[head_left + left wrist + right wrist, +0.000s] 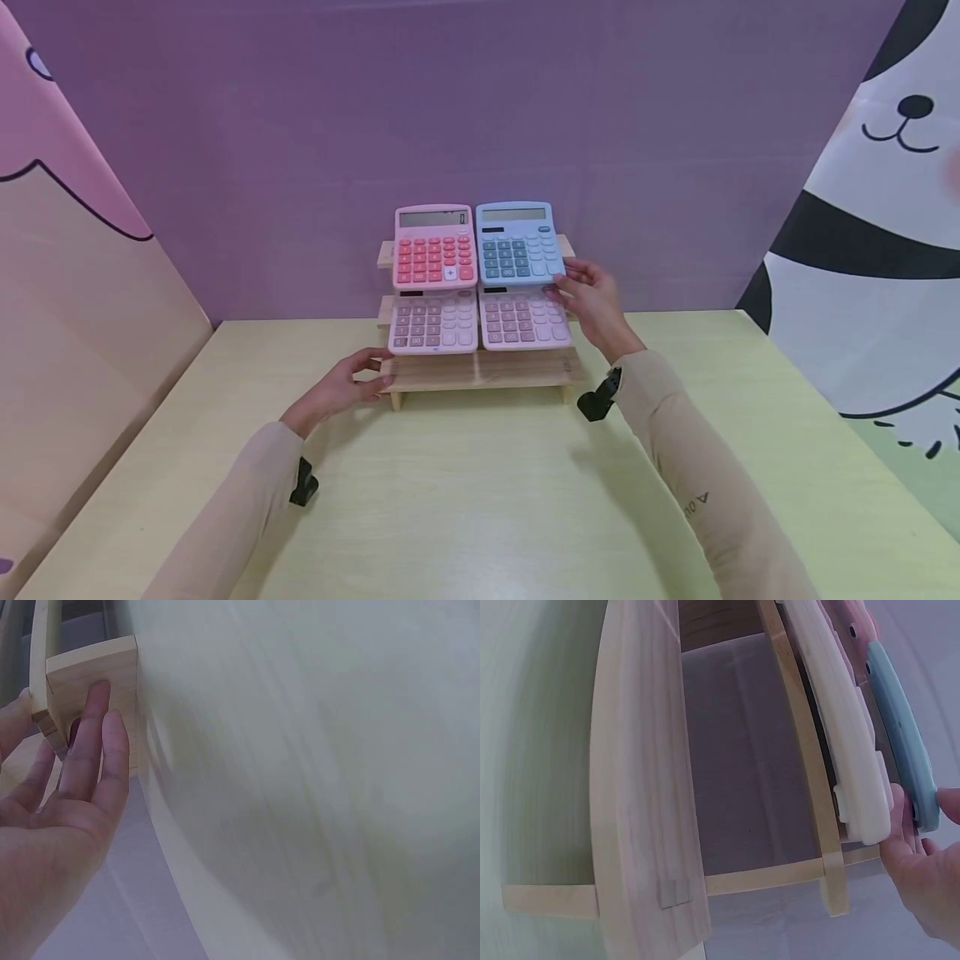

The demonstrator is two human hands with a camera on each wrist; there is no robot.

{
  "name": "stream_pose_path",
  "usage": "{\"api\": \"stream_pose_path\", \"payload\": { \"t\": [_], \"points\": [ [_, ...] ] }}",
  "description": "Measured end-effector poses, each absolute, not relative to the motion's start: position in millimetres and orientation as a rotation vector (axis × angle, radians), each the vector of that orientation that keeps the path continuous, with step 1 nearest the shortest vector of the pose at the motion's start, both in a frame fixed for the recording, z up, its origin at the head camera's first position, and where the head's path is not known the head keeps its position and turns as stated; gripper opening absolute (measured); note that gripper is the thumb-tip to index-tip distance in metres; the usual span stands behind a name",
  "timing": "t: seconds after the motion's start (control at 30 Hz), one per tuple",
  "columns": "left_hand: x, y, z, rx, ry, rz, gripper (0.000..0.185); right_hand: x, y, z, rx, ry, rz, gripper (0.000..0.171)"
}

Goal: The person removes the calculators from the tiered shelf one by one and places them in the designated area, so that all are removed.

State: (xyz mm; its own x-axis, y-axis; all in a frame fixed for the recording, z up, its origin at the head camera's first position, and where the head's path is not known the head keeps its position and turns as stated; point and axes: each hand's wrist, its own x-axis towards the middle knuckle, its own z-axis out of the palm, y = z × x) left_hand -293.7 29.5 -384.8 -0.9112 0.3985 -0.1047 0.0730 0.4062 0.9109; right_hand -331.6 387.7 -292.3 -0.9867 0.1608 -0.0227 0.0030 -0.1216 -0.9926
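While the right hand (592,304) is pinching the lower right corner of the blue calculator (517,242) between thumb and fingers, the left hand (341,385) is gripping the left end of the wooden stand (483,371) at its lowest, nearest step, its thumb lying on one side of the board and its fingers reaching along the other. The blue calculator is leaning at the far right, on the stand's top step. Just beside it on the left, the pink calculator (433,250) is leaning at the same height, its display showing a zero. One step lower and nearer, the left lavender calculator (432,323) and the right lavender calculator (523,319) are leaning side by side, the far pair partly hiding their tops. Some fingers of the right hand are lying beside the right lavender calculator; whether they are touching it cannot be told. The stand is standing on the pale table (465,500), toward its far edge, before a purple backdrop (375,125). A panda picture (862,333) is showing at the right, and beige sleeves (247,492) are reaching in from the near side.
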Motion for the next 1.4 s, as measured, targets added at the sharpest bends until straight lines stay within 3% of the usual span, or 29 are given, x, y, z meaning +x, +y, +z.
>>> {"api": "stream_pose_path", "payload": {
  "t": [1.4],
  "points": [
    [-289.7, 31.1, -381.8, 0.396, 2.372, 1.511, 0.053, -327.3, 378.4, -291.5, -0.198, -1.733, 2.454, 0.042]
  ]
}}
